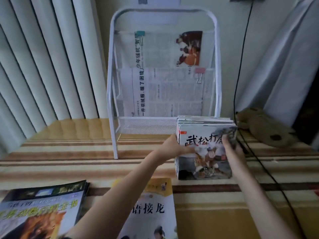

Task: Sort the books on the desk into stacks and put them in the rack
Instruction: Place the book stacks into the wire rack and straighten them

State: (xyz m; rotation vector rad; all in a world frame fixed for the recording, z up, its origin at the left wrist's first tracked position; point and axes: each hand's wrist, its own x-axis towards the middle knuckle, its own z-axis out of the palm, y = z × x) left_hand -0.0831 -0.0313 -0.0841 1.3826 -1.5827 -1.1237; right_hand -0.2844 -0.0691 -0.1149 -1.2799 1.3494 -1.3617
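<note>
A stack of thin picture books (205,149), its front cover showing a tiger, is held tilted up in front of the white wire rack (112,107). My left hand (176,146) grips the stack's left edge and my right hand (231,149) grips its right edge. The stack's far end sits at the rack's bottom mesh shelf (146,125). A second stack of magazines (43,209) lies at the near left. A yellow-and-white book (151,211) lies near the middle, partly under my left forearm.
Clipped newspapers (164,90) fill the rack's two upper pockets. A striped cloth (60,163) covers the desk. A black cable (241,66) runs down the right side past a brown plush toy (262,126). Vertical blinds (43,57) hang at left.
</note>
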